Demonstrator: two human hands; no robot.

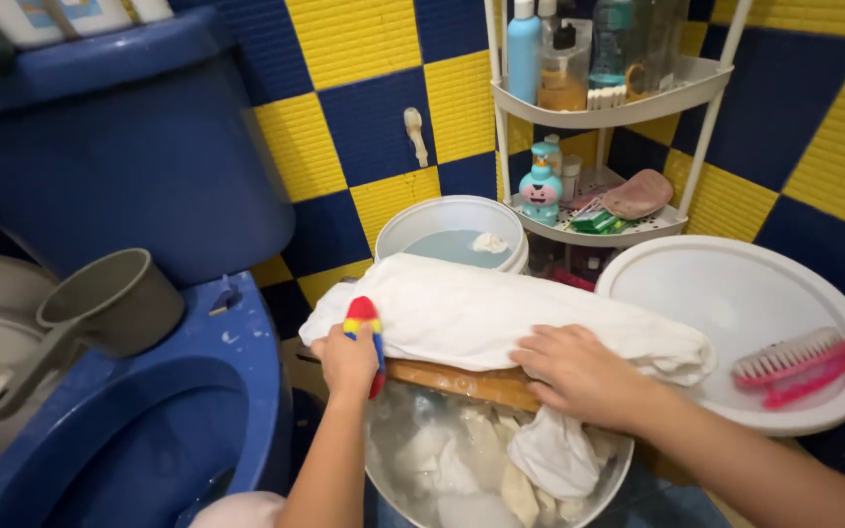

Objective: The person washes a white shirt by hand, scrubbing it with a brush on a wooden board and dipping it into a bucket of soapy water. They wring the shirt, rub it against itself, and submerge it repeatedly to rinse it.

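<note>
— Over the basin, what are the fingers doing?
— The left hand is closed around a red, yellow and blue brush; the right hand lies flat, pinning the white cloth to the wooden board, likely to steady it for scrubbing.
— And below?
— The metal basin of soaking laundry is cut off, and the brush's bristles are hidden.

A cloth lies on a board across the basin; behind the basin stands a bucket (shelf rack beyond), right a tub holding a brush.
</note>
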